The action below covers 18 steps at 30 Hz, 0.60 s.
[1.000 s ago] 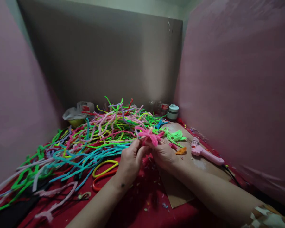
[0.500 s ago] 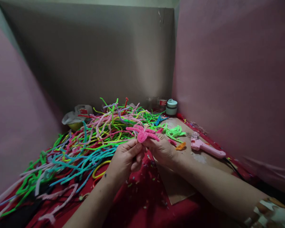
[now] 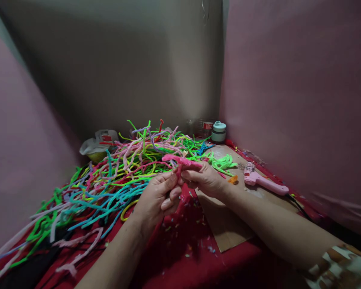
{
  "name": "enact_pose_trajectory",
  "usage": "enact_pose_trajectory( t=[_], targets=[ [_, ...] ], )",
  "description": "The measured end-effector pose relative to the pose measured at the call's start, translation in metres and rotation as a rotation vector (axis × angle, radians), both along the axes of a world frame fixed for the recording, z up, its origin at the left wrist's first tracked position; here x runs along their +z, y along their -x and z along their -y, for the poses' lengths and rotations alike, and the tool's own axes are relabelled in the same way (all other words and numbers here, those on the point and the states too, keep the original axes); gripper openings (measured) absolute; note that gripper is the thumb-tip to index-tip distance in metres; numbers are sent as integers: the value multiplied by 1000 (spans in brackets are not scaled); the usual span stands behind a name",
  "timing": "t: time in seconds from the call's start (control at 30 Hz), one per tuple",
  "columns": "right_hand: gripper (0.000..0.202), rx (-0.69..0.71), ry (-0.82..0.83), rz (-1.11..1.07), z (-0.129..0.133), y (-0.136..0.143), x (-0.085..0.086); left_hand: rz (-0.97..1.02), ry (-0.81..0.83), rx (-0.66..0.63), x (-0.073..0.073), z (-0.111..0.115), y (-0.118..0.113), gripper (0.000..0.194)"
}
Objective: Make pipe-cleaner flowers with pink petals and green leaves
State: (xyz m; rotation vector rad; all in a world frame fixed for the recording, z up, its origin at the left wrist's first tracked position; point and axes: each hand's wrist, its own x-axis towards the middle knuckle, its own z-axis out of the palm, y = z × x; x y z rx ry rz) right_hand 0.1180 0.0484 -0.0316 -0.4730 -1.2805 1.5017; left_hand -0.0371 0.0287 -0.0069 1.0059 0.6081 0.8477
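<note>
A pink pipe-cleaner flower (image 3: 182, 160) with a pale tuft at its top is held between my two hands, above the front of the table. My left hand (image 3: 161, 194) pinches its lower part between thumb and forefinger. From the right, my right hand (image 3: 206, 178) grips the flower's side with thumb and fingers. Parts of the flower are hidden behind the fingertips. Just behind my hands lies a big heap of coloured pipe cleaners (image 3: 132, 160), pink, green, yellow and blue.
A pink glue gun (image 3: 266, 182) rests on brown cardboard (image 3: 228, 233) at the right, its cord trailing off. Behind stand a pale green lidded jar (image 3: 219, 133) and a white plastic bag (image 3: 94, 146). Orange (image 3: 233, 180) and green pieces (image 3: 224, 161) lie on the cardboard. Red cloth (image 3: 174, 257) covers the table.
The flower has been tilted in my hands, so its petals now show edge-on instead of facing me. My right fingers have curled further round. The view has shifted slightly.
</note>
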Motion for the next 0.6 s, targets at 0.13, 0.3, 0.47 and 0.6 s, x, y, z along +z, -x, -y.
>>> enact_pose_trajectory(
  t=[0.13,0.3,0.47,0.6],
  targets=[
    [17,39,21,-72,1,3,-2,78,27,-49,-3,2,-3,20],
    [22,168,150,-166,0,9,-7,63,31,-108,-4,2,-4,18],
    [19,-23,201,-243,-2,13,-8,-491,-448,284,-5,0,-4,26],
    [19,-156,185,-197,0,15,-9,-774,-900,595,-14,1,-4,7]
  ],
)
